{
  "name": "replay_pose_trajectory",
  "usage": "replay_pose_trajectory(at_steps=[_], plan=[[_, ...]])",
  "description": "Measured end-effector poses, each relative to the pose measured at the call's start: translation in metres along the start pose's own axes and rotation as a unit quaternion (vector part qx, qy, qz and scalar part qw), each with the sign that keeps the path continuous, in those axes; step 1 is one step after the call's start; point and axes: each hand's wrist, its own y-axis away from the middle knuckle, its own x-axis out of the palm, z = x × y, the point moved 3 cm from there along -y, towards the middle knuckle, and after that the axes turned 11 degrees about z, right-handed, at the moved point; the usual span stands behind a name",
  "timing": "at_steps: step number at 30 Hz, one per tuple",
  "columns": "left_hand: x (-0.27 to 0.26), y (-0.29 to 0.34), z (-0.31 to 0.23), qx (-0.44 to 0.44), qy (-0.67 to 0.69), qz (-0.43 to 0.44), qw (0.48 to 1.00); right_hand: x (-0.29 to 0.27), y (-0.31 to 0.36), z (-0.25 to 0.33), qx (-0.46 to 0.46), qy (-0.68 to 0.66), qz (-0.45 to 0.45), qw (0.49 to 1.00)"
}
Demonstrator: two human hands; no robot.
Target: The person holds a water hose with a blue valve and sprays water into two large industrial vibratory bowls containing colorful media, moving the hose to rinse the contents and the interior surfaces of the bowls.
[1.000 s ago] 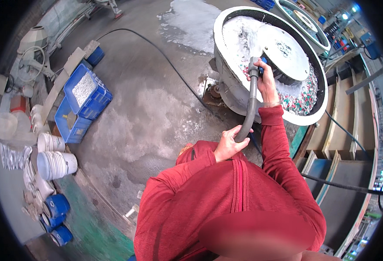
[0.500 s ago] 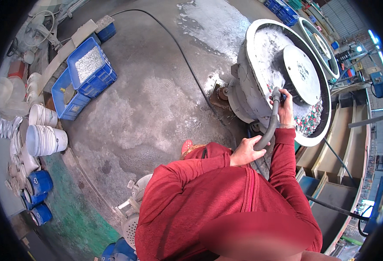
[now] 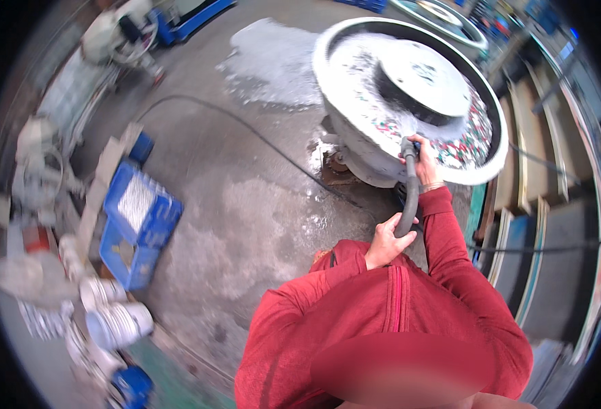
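Observation:
My right hand is wrapped round the nozzle end of a thick grey hose at the near rim of a big round tub. Lower down, my left hand grips the same hose, its fingers closed about the bend. A pale spray leaves the nozzle and lands inside the tub. White foam covers much of the tub's ring-shaped trough. Small red, green and white pieces show through at the right and near the spray. A flat white disc caps the raised centre.
Blue crates, one with white pellets, stand on the left beside stacked white buckets. A black cable crosses the wet floor. Foam has spread left of the tub. Wooden-sided troughs line the right, and a second round tub stands behind.
The view has swung, so the tub sits higher and further left. More coloured pieces show near the spray and along the tub's right side. Both hands keep their grip on the hose.

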Motion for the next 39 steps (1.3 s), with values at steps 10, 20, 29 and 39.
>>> replay_pose_trajectory(at_steps=[10,20,29,39], plan=[[0.112,-0.044,0.032,-0.084,-0.042,0.131,0.987,-0.148,0.049,0.059,-0.045,-0.074,-0.070,0.994],[0.197,-0.070,0.051,-0.048,-0.085,0.107,0.989,-0.196,0.065,0.134,-0.108,-0.042,-0.024,0.993],[0.255,-0.086,0.067,-0.010,-0.127,0.082,0.988,-0.261,0.062,0.146,-0.062,-0.038,0.014,0.997],[0.304,-0.105,0.078,-0.124,-0.143,0.139,0.972,-0.345,0.076,0.136,-0.015,-0.140,-0.036,0.989]])
